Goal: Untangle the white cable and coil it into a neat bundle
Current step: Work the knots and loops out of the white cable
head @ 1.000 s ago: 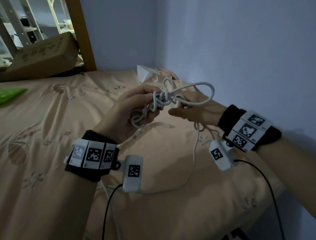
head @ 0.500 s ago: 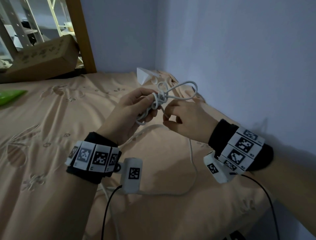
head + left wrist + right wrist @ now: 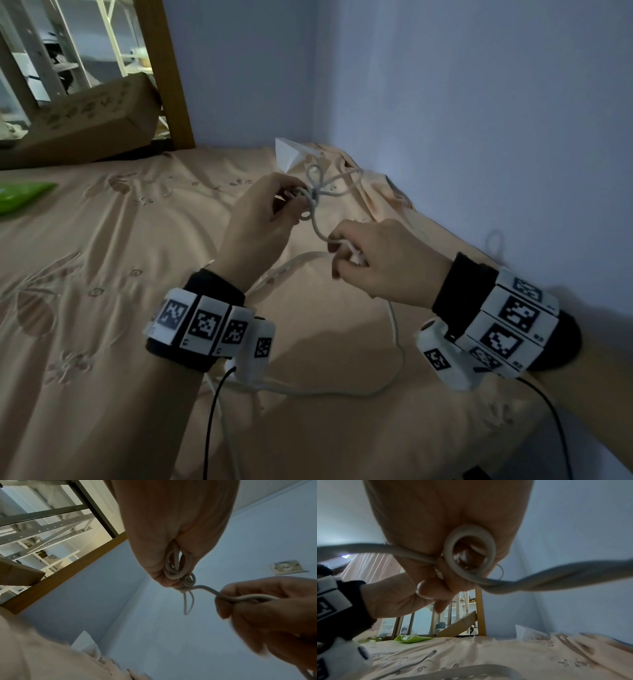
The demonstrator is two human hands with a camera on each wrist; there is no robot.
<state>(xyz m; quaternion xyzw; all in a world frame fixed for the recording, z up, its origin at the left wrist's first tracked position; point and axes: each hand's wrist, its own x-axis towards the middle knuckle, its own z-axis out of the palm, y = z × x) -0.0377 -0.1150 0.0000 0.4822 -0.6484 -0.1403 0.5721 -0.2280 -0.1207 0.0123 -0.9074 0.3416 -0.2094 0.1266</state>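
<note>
A white cable (image 3: 313,193) is knotted into small loops above the bed. My left hand (image 3: 260,219) pinches the knot of loops (image 3: 178,568) between thumb and fingers. My right hand (image 3: 373,260), lower and to the right, grips a strand (image 3: 243,597) that runs out of the knot. In the right wrist view a cable loop (image 3: 469,550) circles my right fingers. The slack (image 3: 394,329) drops from my right hand and curves across the bed towards my left wrist. A cable plug end (image 3: 434,651) lies on the sheet.
The bed has a peach embroidered sheet (image 3: 102,260), bunched at the far corner by a white folded paper (image 3: 287,154). Blue walls (image 3: 479,120) close the right and back. A cardboard box (image 3: 82,120) and wooden post (image 3: 164,68) stand far left; a green bag (image 3: 20,195) lies left.
The big loose loop has been drawn smaller and the tangle is tighter. My right hand has pulled down and towards me with a strand; my left hand stays at the knot.
</note>
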